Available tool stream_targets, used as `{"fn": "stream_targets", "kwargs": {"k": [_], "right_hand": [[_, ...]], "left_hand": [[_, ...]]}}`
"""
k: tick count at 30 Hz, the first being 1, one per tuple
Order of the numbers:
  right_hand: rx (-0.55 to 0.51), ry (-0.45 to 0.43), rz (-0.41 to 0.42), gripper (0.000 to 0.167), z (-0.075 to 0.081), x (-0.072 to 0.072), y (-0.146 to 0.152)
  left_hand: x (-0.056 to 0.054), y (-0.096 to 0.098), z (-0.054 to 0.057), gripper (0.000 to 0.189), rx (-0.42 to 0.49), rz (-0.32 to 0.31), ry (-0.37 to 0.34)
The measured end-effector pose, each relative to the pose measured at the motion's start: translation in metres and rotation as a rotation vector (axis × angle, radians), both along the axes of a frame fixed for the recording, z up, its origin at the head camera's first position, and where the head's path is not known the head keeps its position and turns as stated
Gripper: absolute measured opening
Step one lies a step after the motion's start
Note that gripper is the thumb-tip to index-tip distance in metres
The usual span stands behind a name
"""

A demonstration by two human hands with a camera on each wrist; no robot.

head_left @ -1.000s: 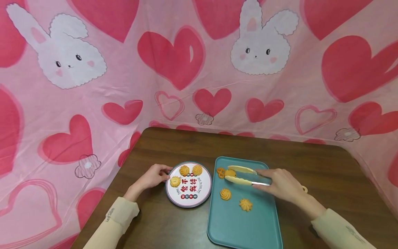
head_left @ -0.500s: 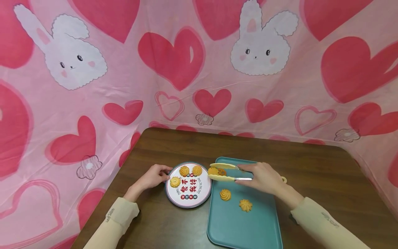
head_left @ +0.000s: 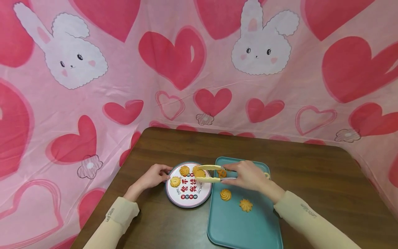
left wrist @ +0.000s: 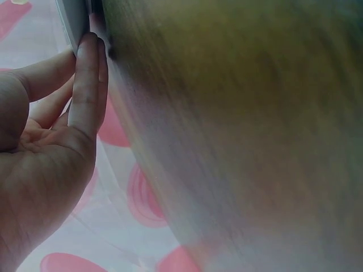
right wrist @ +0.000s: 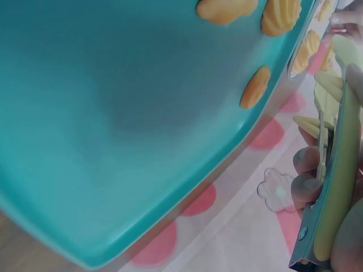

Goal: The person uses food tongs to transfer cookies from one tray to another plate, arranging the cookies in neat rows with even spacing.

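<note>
My left hand (head_left: 154,175) pinches the left rim of a round white plate (head_left: 202,194) with red characters. In the left wrist view thumb and fingers meet on the plate's edge (left wrist: 72,25). Several golden cookies lie on it, one a ring-shaped cookie (head_left: 175,181). My right hand (head_left: 248,175) grips metal tongs (head_left: 210,167) with cream tips. Between the tips, over the plate's upper right, is a round cookie (head_left: 200,174), partly overlapping a swirl cookie. Whether it rests on the plate I cannot tell.
Right beside the plate lies a teal tray (head_left: 242,230). It bears a pretzel (head_left: 221,173), partly behind the tongs, a swirl cookie (head_left: 225,194) and a star-shaped cookie (head_left: 246,205). Both stand on a brown wooden table (head_left: 298,166), with a pink heart-patterned cloth (head_left: 149,103) behind.
My right hand has moved left with the tongs, carrying the round cookie from the tray's upper left to over the plate. The left hand has stayed at the plate's rim.
</note>
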State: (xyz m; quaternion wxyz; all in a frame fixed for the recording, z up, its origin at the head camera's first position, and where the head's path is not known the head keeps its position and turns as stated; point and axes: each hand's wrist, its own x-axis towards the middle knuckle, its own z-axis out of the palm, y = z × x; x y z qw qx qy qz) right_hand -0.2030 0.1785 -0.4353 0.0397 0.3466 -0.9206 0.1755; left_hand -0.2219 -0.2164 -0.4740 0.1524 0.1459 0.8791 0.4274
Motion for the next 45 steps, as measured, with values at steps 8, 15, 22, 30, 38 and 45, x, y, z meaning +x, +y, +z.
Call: {"fn": "stream_targets", "kwargs": {"k": [8, 15, 22, 30, 38, 45], "right_hand": [[0.03, -0.007, 0.025, 0.058, -0.006, -0.005, -0.016], [0.062, -0.017, 0.04, 0.059, -0.008, -0.008, -0.028], [0.098, -0.07, 0.038, 0.059, -0.011, -0.006, -0.038], [0.09, -0.086, 0.04, 0.058, -0.013, -0.006, -0.044], [0.089, -0.093, 0.032, 0.058, -0.016, -0.005, -0.046], [0.071, -0.095, 0.032, 0.058, -0.017, -0.005, -0.046]], "left_hand": [[-0.002, 0.003, 0.0, 0.036, -0.005, 0.009, -0.011], [-0.003, 0.003, -0.001, 0.036, -0.003, -0.003, -0.002], [-0.003, 0.003, -0.002, 0.037, 0.009, -0.009, -0.001], [-0.003, 0.002, -0.003, 0.036, 0.008, -0.002, -0.001], [-0.004, 0.002, -0.003, 0.036, 0.015, -0.005, -0.002], [-0.004, 0.0, -0.004, 0.036, 0.022, -0.016, 0.01]]}}
